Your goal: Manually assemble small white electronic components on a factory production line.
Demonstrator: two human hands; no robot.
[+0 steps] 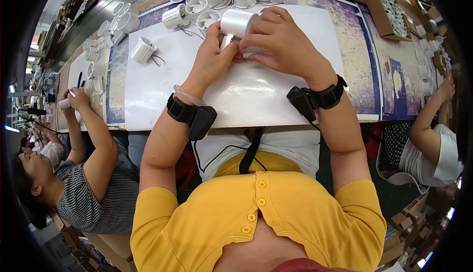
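A smooth white plastic cylinder (236,23) is raised over the white sheet, lying on its side between my hands. My left hand (215,50) is closed around its left part, with a small white piece (227,41) at the thumb. My right hand (281,43) has its fingers bent over the cylinder's right end, and they hide what is inside it. Just beyond my hands stand several white round fan units (197,6) with blades and thin wires. One more fan unit (144,50) lies tilted at the left, its wires trailing on the sheet.
A white sheet (167,92) covers the worn blue-edged table. At the far right, a cardboard box (377,11) holds many small white parts. Co-workers sit on both sides; the left one's hands (74,99) hold a white part. More white housings (125,20) stand at the far left.
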